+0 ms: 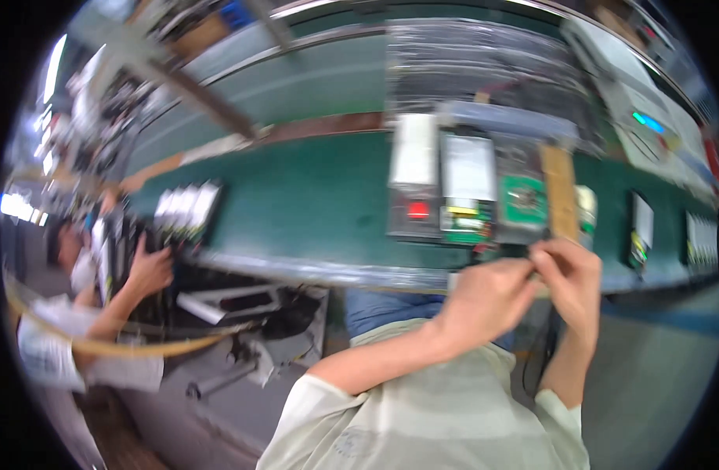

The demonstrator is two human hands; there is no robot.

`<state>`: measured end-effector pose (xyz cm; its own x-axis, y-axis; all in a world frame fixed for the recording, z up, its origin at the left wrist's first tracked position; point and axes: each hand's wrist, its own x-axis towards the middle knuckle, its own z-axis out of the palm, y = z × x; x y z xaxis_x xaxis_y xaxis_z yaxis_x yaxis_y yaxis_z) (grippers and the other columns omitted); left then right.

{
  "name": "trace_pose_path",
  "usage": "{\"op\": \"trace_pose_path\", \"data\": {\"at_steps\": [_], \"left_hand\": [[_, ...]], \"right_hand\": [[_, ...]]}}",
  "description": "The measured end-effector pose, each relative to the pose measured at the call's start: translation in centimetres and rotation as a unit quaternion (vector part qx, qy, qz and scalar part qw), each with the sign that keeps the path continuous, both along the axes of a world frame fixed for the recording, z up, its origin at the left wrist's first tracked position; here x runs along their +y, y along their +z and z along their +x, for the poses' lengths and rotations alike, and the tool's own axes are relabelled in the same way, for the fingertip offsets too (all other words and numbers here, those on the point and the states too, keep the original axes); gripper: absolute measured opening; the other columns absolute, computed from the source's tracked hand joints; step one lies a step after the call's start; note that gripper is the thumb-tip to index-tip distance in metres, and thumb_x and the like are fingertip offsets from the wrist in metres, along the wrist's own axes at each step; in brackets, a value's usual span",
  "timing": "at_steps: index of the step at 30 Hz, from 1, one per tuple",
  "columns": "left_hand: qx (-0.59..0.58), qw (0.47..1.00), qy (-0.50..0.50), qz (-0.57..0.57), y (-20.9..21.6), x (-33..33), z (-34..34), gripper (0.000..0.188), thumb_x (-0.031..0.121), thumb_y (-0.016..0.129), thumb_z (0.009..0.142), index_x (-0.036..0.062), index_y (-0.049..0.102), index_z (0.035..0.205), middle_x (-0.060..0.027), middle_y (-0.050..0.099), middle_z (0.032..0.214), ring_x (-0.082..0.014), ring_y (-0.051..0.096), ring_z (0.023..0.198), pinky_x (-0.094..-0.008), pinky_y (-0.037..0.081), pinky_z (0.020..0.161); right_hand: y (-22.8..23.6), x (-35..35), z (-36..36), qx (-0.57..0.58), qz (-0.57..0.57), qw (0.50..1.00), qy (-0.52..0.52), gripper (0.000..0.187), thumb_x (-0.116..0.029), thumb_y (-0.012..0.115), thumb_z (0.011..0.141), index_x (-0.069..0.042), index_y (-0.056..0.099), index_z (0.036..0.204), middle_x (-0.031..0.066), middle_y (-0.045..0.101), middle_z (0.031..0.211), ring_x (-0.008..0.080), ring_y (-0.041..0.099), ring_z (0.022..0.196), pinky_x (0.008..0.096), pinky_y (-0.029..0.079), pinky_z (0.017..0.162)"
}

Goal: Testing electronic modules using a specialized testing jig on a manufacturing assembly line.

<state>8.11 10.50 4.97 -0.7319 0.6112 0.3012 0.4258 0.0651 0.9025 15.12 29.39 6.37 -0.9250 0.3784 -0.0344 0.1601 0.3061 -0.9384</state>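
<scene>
Left hand and right hand meet at the near edge of the green worktop, fingers curled; blur means one cannot tell whether they pinch anything. Just beyond the right hand lies a wooden strip. To its left, a green circuit board lies beside a white-topped block.

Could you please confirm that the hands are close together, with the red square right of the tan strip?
Not quite: in the head view, the red square is left of the tan strip; the left hand and right hand are indeed close together.
</scene>
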Motion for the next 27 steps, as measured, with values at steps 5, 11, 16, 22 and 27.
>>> {"op": "trace_pose_path", "data": {"at_steps": [5,11,16,22,27], "left_hand": [[0.017,0.999,0.037,0.007,3.1,-4.9,-0.9,0.013,0.012,0.083,0.103,0.0007,0.082,0.110,-0.0144,0.080,0.091,-0.0286,0.077,0.073,-0.0399,0.059,0.064],[0.025,0.955,0.296,-0.016,3.3,-16.7,-6.8,0.010,0.007,0.079,0.108,0.0014,0.084,0.115,-0.0030,0.083,0.100,-0.0088,0.072,0.081,-0.0258,0.058,0.072],[0.117,0.858,0.495,0.072,7.3,-35.4,-22.2,0.041,0.010,0.081,0.106,-0.0022,0.066,0.142,-0.0097,0.072,0.129,-0.0196,0.072,0.112,-0.0352,0.062,0.097],[-0.055,0.637,0.760,0.121,16.7,-62.3,-42.9,0.043,0.010,0.083,0.102,0.0050,0.072,0.143,-0.0189,0.079,0.127,-0.0347,0.077,0.112,-0.0478,0.061,0.104],[-0.074,0.654,0.752,0.027,16.1,-80.4,-52.7,0.044,0.009,0.086,0.093,0.0014,0.074,0.134,-0.0159,0.071,0.115,-0.0363,0.074,0.103,-0.0453,0.064,0.094]], "right_hand": [[0.6,1.3,1.3,0.077,0.131,0.988,-0.023,0.035,-0.003,0.080,0.104,0.006,0.075,0.137,0.0024,0.060,0.106,0.0122,0.062,0.093,0.0258,0.049,0.077],[1.1,2.8,2.9,0.103,0.113,0.983,-0.100,0.027,-0.003,0.067,0.116,0.007,0.073,0.140,0.0015,0.061,0.108,0.0088,0.055,0.093,0.0249,0.042,0.078],[4.4,-1.1,2.5,0.081,0.084,0.944,0.309,0.022,-0.010,0.083,0.097,0.001,0.084,0.116,0.0136,0.079,0.099,0.0229,0.073,0.076,0.0331,0.054,0.064],[-2.8,-14.9,-3.2,0.182,0.163,0.906,0.346,0.033,-0.018,0.094,0.088,-0.004,0.083,0.116,0.0087,0.078,0.102,0.0281,0.076,0.078,0.0396,0.061,0.066],[-6.3,-18.0,-6.7,0.249,0.266,0.886,0.287,0.022,-0.013,0.089,0.085,-0.006,0.083,0.105,0.0046,0.072,0.088,0.0231,0.070,0.067,0.0369,0.053,0.057]]}}
